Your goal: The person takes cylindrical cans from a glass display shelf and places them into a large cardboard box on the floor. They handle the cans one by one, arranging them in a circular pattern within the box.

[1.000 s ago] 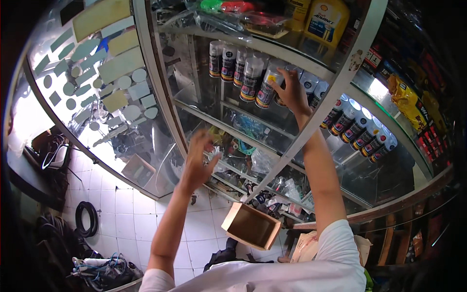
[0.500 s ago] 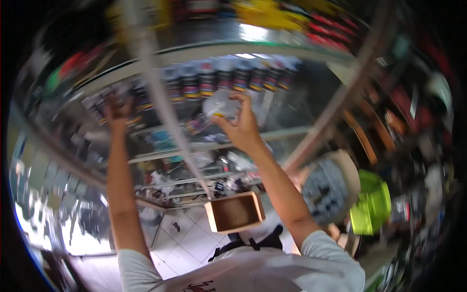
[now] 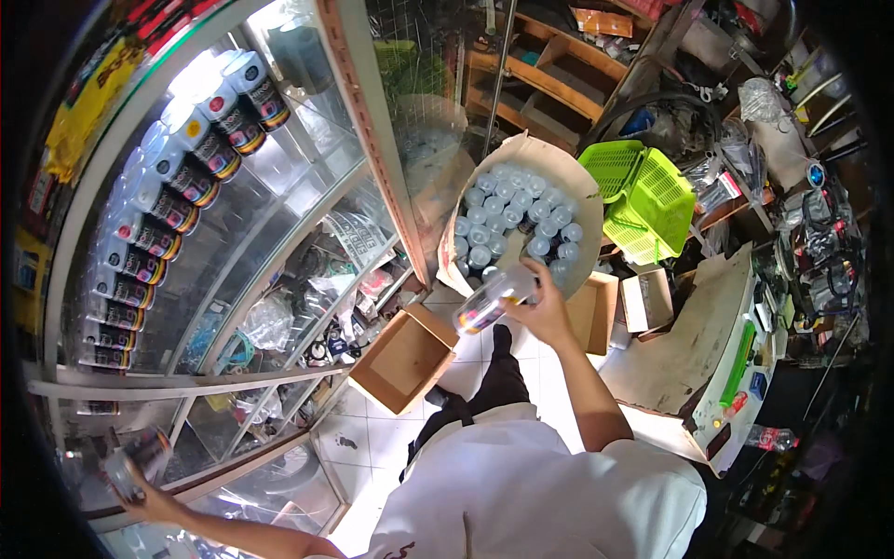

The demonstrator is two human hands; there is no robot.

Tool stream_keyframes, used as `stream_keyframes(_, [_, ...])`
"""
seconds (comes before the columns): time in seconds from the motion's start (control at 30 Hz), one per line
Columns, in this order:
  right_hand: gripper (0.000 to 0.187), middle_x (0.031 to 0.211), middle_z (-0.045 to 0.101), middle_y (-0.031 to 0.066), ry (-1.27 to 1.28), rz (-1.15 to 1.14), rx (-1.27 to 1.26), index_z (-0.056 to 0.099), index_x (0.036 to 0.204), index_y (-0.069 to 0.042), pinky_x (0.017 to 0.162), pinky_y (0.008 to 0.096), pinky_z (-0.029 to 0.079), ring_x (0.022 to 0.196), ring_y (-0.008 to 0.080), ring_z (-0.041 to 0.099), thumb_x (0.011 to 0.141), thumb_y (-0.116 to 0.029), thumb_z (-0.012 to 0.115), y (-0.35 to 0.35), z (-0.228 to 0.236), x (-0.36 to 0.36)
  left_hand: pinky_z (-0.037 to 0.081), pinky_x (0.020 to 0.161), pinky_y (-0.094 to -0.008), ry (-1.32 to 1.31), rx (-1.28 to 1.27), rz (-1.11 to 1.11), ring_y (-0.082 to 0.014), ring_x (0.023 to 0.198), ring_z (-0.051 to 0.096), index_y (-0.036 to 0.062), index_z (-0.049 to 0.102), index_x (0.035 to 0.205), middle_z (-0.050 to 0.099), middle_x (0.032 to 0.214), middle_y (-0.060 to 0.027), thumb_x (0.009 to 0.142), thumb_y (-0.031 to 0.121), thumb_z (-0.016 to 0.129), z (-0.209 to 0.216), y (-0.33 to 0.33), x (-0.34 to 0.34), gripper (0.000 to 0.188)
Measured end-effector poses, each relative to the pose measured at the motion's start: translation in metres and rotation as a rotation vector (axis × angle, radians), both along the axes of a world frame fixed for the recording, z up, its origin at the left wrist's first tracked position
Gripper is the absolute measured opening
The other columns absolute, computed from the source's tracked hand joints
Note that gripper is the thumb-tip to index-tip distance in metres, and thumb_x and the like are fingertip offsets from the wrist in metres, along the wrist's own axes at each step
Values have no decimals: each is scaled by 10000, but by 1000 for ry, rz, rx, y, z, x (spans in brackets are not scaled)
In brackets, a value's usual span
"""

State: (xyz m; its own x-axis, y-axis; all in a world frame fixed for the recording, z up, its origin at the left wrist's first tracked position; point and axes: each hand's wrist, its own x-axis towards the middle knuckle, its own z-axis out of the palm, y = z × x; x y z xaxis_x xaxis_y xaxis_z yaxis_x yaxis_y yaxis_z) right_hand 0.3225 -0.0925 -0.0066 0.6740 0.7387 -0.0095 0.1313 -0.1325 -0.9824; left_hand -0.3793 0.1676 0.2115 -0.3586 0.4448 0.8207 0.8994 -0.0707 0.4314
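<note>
My right hand [image 3: 542, 309] is closed around a spray can [image 3: 486, 300] with a clear cap. The can lies tilted, just in front of a big open carton [image 3: 589, 200] filled with several upright capped cans [image 3: 503, 207]. At the lower left, my left hand [image 3: 147, 496] grips another spray can [image 3: 149, 454], somewhat blurred, at the glass display case. A row of dark spray cans [image 3: 191, 177] with colourful bands and clear caps stands along the case's glass shelf [image 3: 247, 224].
An empty brown box [image 3: 402, 359] rests by the case, above the tiled floor [image 3: 349, 447]. Green plastic baskets [image 3: 652, 205] stand right of the carton. A worn wooden counter [image 3: 675, 368] and a plastic bottle [image 3: 771, 438] are at the right. Bagged goods [image 3: 270, 319] fill the lower shelves.
The view has swung right, toward the big carton. My right hand has moved from in front of the shelf to beside that carton. My left hand is now at the lower left.
</note>
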Motion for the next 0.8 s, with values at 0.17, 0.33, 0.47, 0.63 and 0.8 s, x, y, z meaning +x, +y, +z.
stream_keyframes(0.17, [796,1274,573,228,-533,-182,-236,500,1404,-7,988,441,508,1181,377,599,734,-214,875,3,-99,119,517,1013,-435,-58,-75,-48,-290,1223,605,82,609,1333,595,1373,-179,740,430,922,40,-117,109,756])
stream_keyframes(0.33, [802,1237,574,237,-611,-178,-260,508,1381,5,998,477,482,1171,417,564,721,-268,874,44,-190,207,490,1059,-458,255,-123,-252,-305,1231,601,-17,544,1373,614,1334,-183,769,276,921,53,-182,178,770])
stream_keyframes(0.47, [749,1213,546,250,-642,-131,-332,511,1291,10,977,512,486,1228,437,489,711,-284,882,72,-217,257,458,1094,-486,145,-338,-149,-329,1253,582,-18,495,1415,585,1372,-191,779,466,882,45,-211,281,888])
stream_keyframes(0.63, [797,1316,452,260,-630,15,-568,428,1344,26,927,504,551,1179,463,546,748,-259,874,76,-239,288,409,1127,-490,302,-513,-438,-297,1327,522,16,515,1456,556,1431,-149,710,595,833,-4,-193,369,996])
stream_keyframes(0.8, [773,1305,490,237,-681,136,-601,453,1345,13,881,465,576,1152,424,589,757,-265,872,80,-258,300,420,1069,-487,53,-784,-837,-345,1237,542,25,567,1326,590,1287,-161,614,402,938,-86,-167,509,887])
